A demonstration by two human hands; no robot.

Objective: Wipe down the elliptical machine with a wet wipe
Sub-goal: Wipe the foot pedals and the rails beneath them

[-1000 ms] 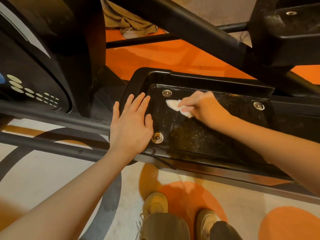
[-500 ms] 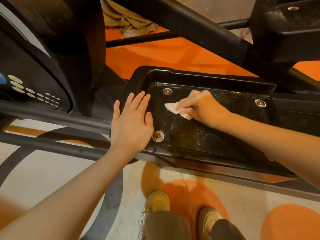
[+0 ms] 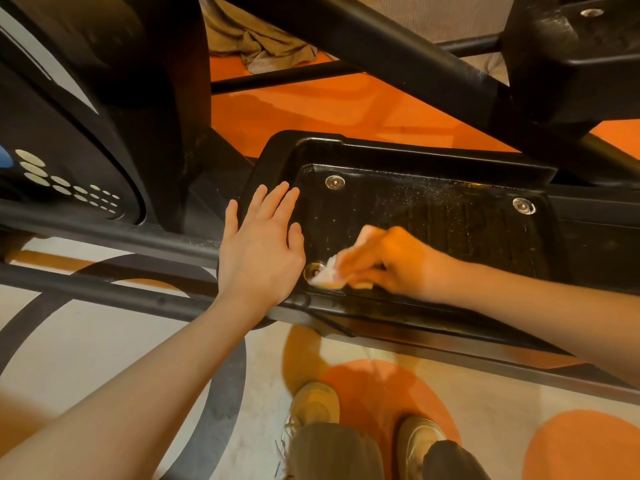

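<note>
The black foot pedal (image 3: 450,216) of the elliptical machine lies in the middle of the view, dusty, with round metal bolts at its corners. My left hand (image 3: 259,251) rests flat with straight fingers on the pedal's front left rim. My right hand (image 3: 388,261), blurred by motion, grips a crumpled white wet wipe (image 3: 327,275) and presses it on the pedal's near left corner, right by the near bolt (image 3: 313,271) and close to my left thumb.
A thick black bar (image 3: 398,60) crosses diagonally above the pedal, and a second pedal (image 3: 571,46) sits at the top right. The flywheel housing (image 3: 69,161) fills the left. Black rails (image 3: 104,237) run below my left hand. My shoes (image 3: 315,410) stand on the orange-spotted floor.
My right hand has swept the wipe from the pedal's far left area, by the top bolt, down to the near left corner. My left hand stays in place.
</note>
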